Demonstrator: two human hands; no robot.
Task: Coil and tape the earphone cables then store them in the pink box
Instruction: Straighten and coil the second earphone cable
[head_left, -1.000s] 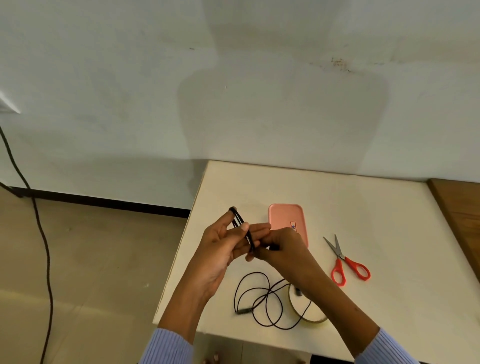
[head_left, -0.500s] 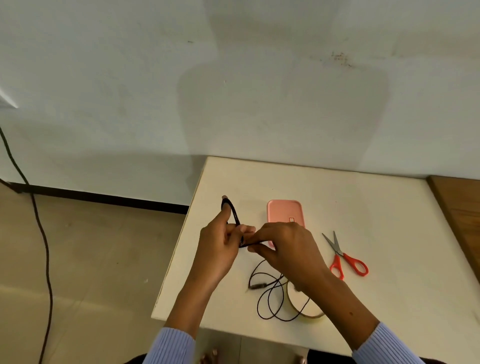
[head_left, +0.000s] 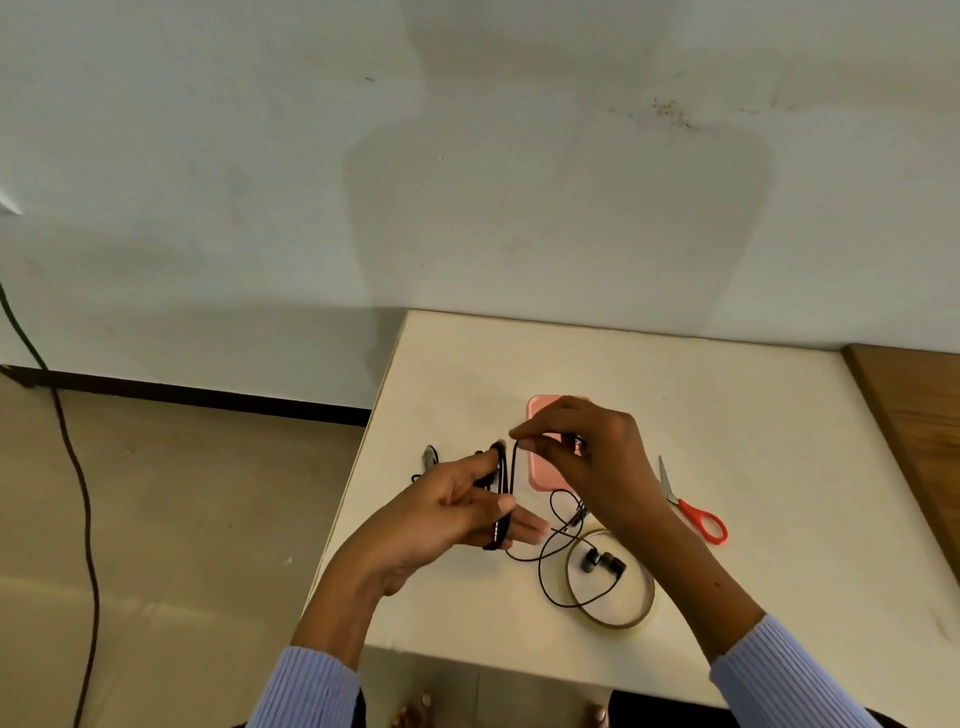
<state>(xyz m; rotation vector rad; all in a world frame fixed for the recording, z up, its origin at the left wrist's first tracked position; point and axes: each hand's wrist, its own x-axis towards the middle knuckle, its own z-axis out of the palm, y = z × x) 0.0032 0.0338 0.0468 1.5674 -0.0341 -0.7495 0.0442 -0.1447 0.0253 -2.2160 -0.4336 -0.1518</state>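
Thin black earphone cable looped round spread fingers of left hand, thumb pressing it; right hand pinches the strand, now raised over the flat glossy pink box; slack shorter than before, earbuds inside clear tape ring; red-handled scissors right; matte white table edge just left of hands.

Red-handled scissors on the white table; black cord trailing over the floor
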